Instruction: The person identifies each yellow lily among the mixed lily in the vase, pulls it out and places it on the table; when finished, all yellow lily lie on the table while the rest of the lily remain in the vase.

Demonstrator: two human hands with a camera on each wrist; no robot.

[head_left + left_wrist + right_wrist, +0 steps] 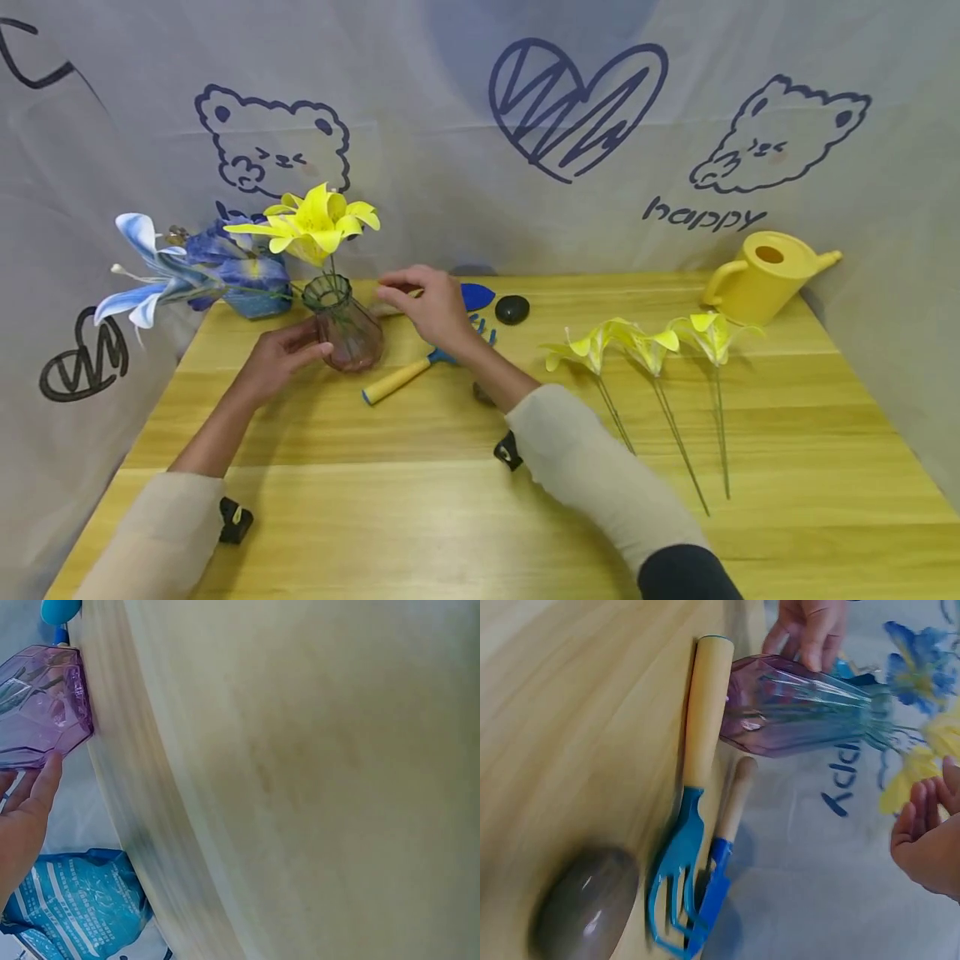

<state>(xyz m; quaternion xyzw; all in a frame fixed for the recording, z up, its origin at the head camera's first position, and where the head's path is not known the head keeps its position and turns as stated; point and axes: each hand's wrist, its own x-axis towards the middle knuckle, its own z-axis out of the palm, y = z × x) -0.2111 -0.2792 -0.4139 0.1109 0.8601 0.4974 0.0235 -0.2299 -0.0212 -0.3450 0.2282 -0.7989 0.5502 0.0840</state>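
A faceted glass vase [352, 337], purple below and greenish at the neck, stands at the back left of the table. In it are a yellow lily [318, 225] and a blue-and-white lily [153, 275] leaning far out to the left. My left hand [277, 358] holds the vase's left side, thumb in front and fingers partly hidden behind. Just right of the vase neck, my right hand [431, 304] hovers with loosely bent fingers and nothing between them. In the right wrist view it shows beside the yellow petals [911, 780].
Right of the vase lie a yellow-handled hand rake [397, 381], a blue trowel [477, 296] and a dark stone [512, 309]. Three yellow lilies [656, 358] lie at right, near a yellow watering can [768, 275]. A blue pot [258, 302] with blue flowers stands behind the vase.
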